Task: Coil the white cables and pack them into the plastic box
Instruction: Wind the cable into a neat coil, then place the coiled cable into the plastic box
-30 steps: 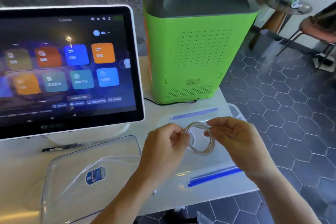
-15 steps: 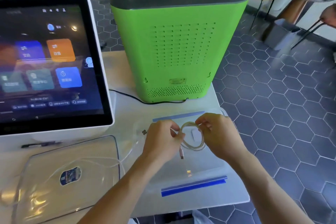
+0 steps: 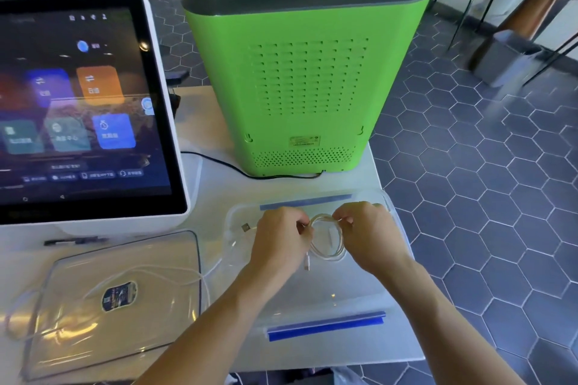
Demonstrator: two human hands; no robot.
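I hold a small coil of white cable (image 3: pixel 329 247) between both hands over the clear plastic box (image 3: pixel 325 300) with blue clips. My left hand (image 3: pixel 280 244) pinches the coil's left side, and one plug end dangles below it. My right hand (image 3: pixel 364 233) pinches the top right of the coil. A second white cable (image 3: pixel 150 272) lies loose across the clear lid (image 3: pixel 103 306) to the left, and one of its plugs rests near the box's left rim.
A touchscreen terminal (image 3: pixel 84 109) stands at the back left. A green machine (image 3: pixel 306 72) stands behind the box, with a black cord (image 3: pixel 225 166) running from it. A black pen (image 3: pixel 75 241) lies under the screen. The table edge is just right of the box.
The hands and coil have sunk lower toward the box and drawn closer together. A plug end now hangs free below my left hand. The view has shifted right.
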